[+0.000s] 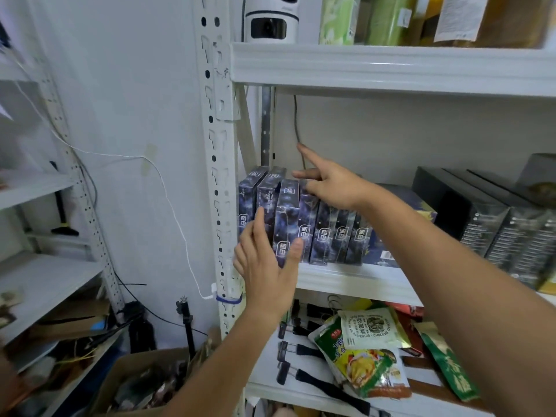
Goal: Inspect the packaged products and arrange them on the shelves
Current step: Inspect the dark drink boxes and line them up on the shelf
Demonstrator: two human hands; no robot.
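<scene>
Several dark blue product boxes (328, 236) stand upright in a row at the left end of the middle white shelf (355, 279). One of them, the third blue box (287, 212), sticks out a little toward me. My left hand (264, 266) is at that box's front edge, fingers on its left face and thumb on its right. My right hand (328, 185) rests on the tops of the boxes just right of it, index finger pointing up toward the back wall.
Black boxes (469, 212) fill the shelf's right side. Snack pouches (367, 353) and black clips (288, 350) lie on the shelf below. A white camera (270, 22) and green packs sit above. An open cardboard carton (144, 383) stands on the floor left of the upright post (219, 176).
</scene>
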